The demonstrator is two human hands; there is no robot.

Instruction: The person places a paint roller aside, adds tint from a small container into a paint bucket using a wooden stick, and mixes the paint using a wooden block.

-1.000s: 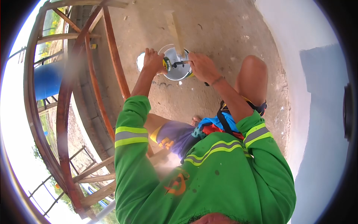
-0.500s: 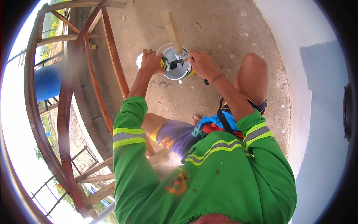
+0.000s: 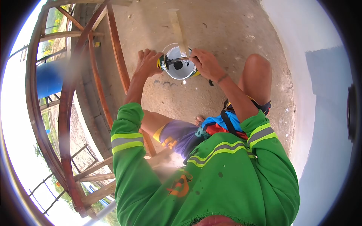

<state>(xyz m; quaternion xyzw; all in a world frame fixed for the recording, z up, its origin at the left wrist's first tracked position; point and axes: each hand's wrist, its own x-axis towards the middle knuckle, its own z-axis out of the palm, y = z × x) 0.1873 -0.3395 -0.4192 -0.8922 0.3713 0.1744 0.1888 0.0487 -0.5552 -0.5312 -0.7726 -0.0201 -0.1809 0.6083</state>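
Over a white bucket (image 3: 186, 74) on the ground, my left hand (image 3: 149, 62) grips a small black-and-yellow can (image 3: 162, 63), tipped with its mouth toward the bucket. A thin, dark-coated tool (image 3: 180, 59) is pinched in my right hand (image 3: 206, 64); its far end reaches the can's mouth, and its exact kind is unclear. Inside the bucket lies a dark patch of paint (image 3: 178, 65) on a pale surface. One pale wooden stick (image 3: 179, 30) leans up out of the bucket's far side. My left fingers partly hide the can.
A reddish-brown wooden frame (image 3: 117, 49) stands close on the left, with a blue drum (image 3: 49, 81) beyond it. On the right runs a wall (image 3: 328, 98) with white and grey-blue paint. My bent knee (image 3: 257, 69) is right of the bucket, above the dirt-marked floor (image 3: 230, 26).
The can has shifted slightly left and tilted further over. The tool's end now meets the can's mouth, and a dark patch shows more plainly in the bucket.
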